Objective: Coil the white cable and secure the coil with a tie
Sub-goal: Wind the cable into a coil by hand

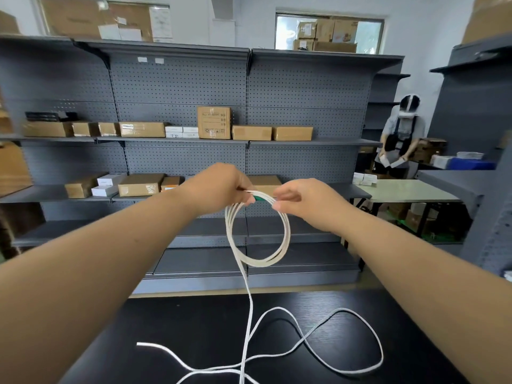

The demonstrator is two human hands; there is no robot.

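Observation:
I hold a coil of white cable (pixel 259 236) up in the air in front of me, several loops hanging in a ring. My left hand (pixel 221 187) grips the top of the coil. My right hand (pixel 302 200) pinches the same strands just to the right. Between the two hands a small green piece (pixel 260 198) shows on the strands; I cannot tell whether it is a tie. The loose rest of the cable (pixel 304 339) drops from the coil and lies in wide curves on the black table (pixel 166 328), its free end at the left.
Grey pegboard shelving (pixel 249 87) with cardboard boxes (pixel 214 122) stands behind the table. Another person (pixel 399 137) stands at the far right beside a pale table (pixel 401 189).

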